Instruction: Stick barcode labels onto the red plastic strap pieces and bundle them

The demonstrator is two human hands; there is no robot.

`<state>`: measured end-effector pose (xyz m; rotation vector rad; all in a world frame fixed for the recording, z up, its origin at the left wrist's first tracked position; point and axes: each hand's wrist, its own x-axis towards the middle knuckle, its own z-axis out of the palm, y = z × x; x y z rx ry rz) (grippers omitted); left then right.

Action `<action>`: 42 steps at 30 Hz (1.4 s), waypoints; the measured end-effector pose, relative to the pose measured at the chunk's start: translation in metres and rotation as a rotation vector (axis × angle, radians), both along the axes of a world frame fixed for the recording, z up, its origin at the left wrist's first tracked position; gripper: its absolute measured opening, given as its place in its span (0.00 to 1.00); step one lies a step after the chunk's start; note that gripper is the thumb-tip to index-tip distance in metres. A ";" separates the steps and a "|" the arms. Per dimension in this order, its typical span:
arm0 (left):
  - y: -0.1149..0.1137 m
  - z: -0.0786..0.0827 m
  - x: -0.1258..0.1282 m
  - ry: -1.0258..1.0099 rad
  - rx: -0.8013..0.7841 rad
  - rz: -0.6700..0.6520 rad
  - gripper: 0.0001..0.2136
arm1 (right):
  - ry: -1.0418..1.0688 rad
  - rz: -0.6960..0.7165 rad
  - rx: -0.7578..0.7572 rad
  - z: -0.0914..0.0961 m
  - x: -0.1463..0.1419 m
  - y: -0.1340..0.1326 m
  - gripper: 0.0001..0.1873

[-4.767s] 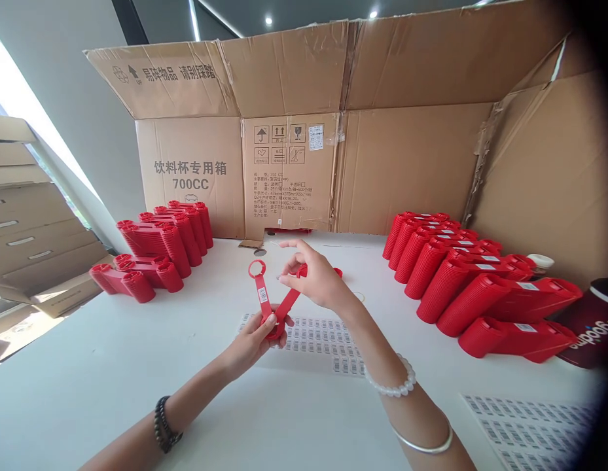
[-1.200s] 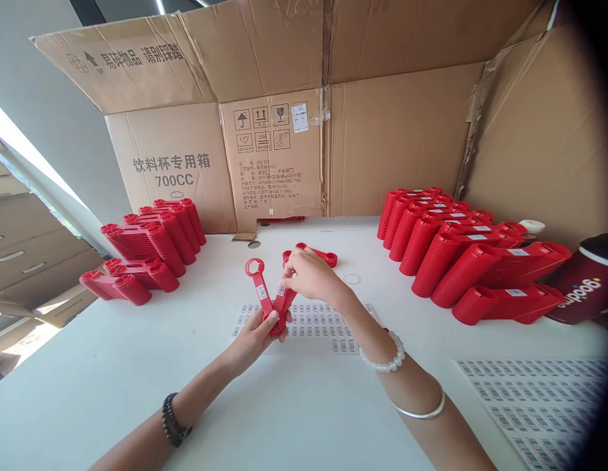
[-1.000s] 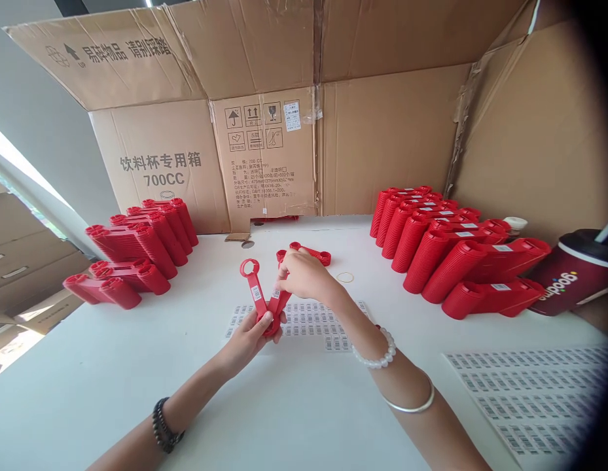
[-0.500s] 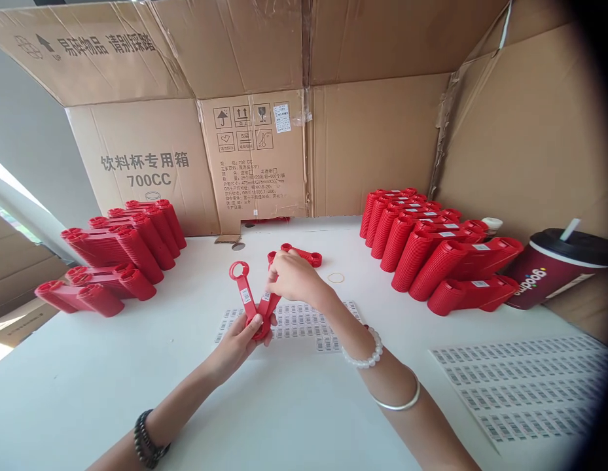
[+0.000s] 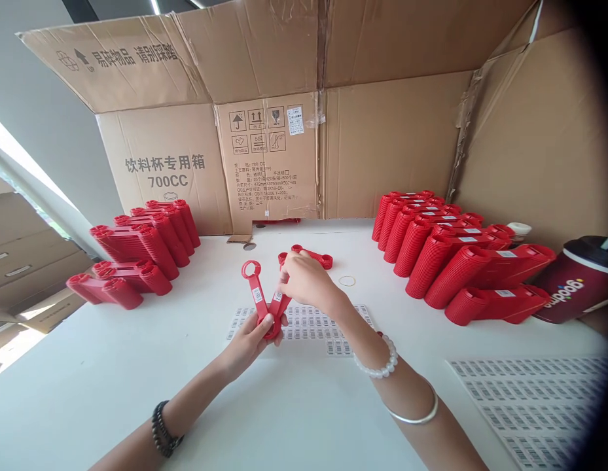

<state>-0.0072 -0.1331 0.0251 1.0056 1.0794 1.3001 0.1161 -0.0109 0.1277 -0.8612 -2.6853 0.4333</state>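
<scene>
My left hand (image 5: 249,343) grips the lower ends of two red plastic two-ring holders, fanned out in a V. The left holder (image 5: 261,309) points up and away, with its far ring free and a small white barcode label on its bar. My right hand (image 5: 308,282) has its fingers closed at the other holder (image 5: 276,310), beside that one's barcode label (image 5: 279,296); its far end is partly hidden by the hand. Just beyond lie more red holders (image 5: 316,256). Beneath both hands is a sheet of barcode labels (image 5: 306,322), partly covered by the right forearm.
Stacks of red holders stand at the left (image 5: 151,245) and right (image 5: 444,252). A rubber band (image 5: 347,280) lies on the white table. Farther right are a dark red cup (image 5: 571,284) and another label sheet (image 5: 534,405). Cardboard (image 5: 387,150) walls the back.
The whole view has swung a little to the left, so everything sits farther right in the picture. Both hands keep nearly the same hold on the fanned holders.
</scene>
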 end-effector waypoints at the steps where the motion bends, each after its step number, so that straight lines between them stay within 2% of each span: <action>1: 0.000 0.000 0.000 0.000 0.004 0.001 0.12 | -0.004 -0.003 0.022 -0.001 0.000 0.000 0.08; 7: -0.002 0.004 0.003 -0.022 0.023 0.027 0.13 | -0.030 0.014 0.263 -0.008 -0.009 -0.009 0.10; 12: 0.000 0.003 0.001 -0.046 0.041 0.085 0.13 | 0.008 -0.047 0.424 -0.019 -0.019 -0.018 0.11; 15: 0.000 0.001 0.000 -0.035 0.016 0.106 0.13 | 0.071 -0.106 0.433 -0.019 -0.021 -0.014 0.25; 17: -0.001 0.002 0.001 -0.009 -0.010 0.111 0.13 | 0.112 -0.125 0.419 -0.012 -0.017 -0.007 0.32; 20: 0.002 0.003 0.002 0.046 -0.008 0.130 0.13 | 0.285 -0.166 0.385 0.003 0.002 0.003 0.28; 23: 0.017 0.003 0.001 0.085 0.016 0.171 0.14 | 0.381 -0.140 0.325 0.005 0.036 0.007 0.16; 25: 0.034 0.001 0.000 0.107 0.012 0.153 0.16 | 0.241 -0.009 0.271 -0.008 0.062 0.004 0.07; 27: 0.051 -0.004 0.000 0.134 -0.004 0.074 0.17 | 0.035 0.102 0.183 -0.030 0.085 -0.003 0.05; 30: 0.068 -0.013 0.001 0.132 -0.051 -0.028 0.18 | -0.130 0.098 0.110 -0.067 0.106 -0.015 0.04; 34: 0.074 -0.020 0.003 0.075 -0.089 -0.024 0.18 | -0.195 0.081 0.162 -0.098 0.106 -0.021 0.06; 36: 0.073 -0.019 0.003 0.036 -0.087 -0.009 0.17 | -0.215 0.072 0.205 -0.104 0.100 -0.020 0.05; 39: 0.072 -0.017 0.003 -0.009 -0.100 -0.002 0.17 | -0.201 0.055 0.207 -0.101 0.097 -0.021 0.03; 42: 0.072 -0.016 0.001 -0.005 -0.103 -0.032 0.16 | -0.121 0.069 0.055 -0.088 0.107 -0.028 0.04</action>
